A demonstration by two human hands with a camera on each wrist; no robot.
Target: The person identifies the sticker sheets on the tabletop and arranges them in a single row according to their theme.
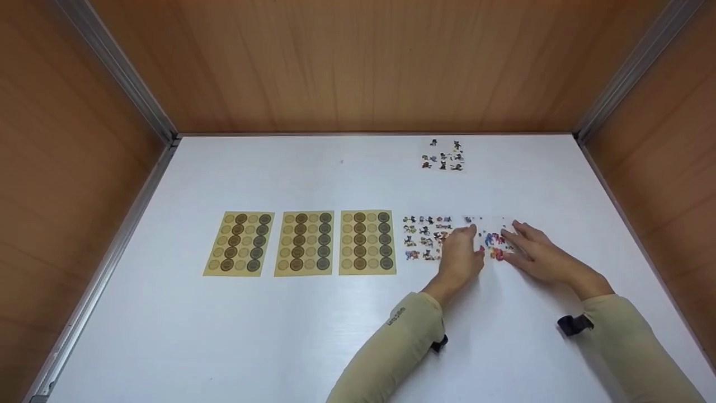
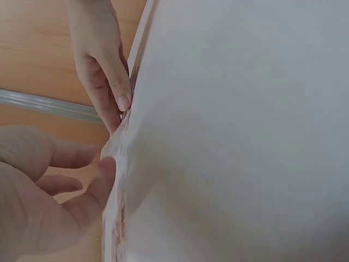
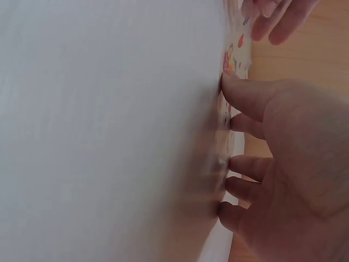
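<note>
Colourful small figures mark a clear sticker sheet (image 1: 497,240) lying flat on the white table. My right hand (image 1: 540,254) rests its spread fingertips on this sheet's right side; the right wrist view shows the fingers (image 3: 248,169) touching down along it. At the sheet's left side is my left hand (image 1: 461,254), thumb and forefinger apart. In the left wrist view the left thumb (image 2: 103,180) touches the sheet's edge. Directly left lies a second sticker sheet (image 1: 424,238) with rows of small figures, its right part covered by the left hand.
Three tan sheets of round stickers (image 1: 239,243) (image 1: 304,243) (image 1: 367,242) lie in a row to the left. Another clear sticker sheet (image 1: 443,157) lies near the back edge. Wooden panels (image 1: 358,67) with metal rails enclose the white table (image 1: 279,336).
</note>
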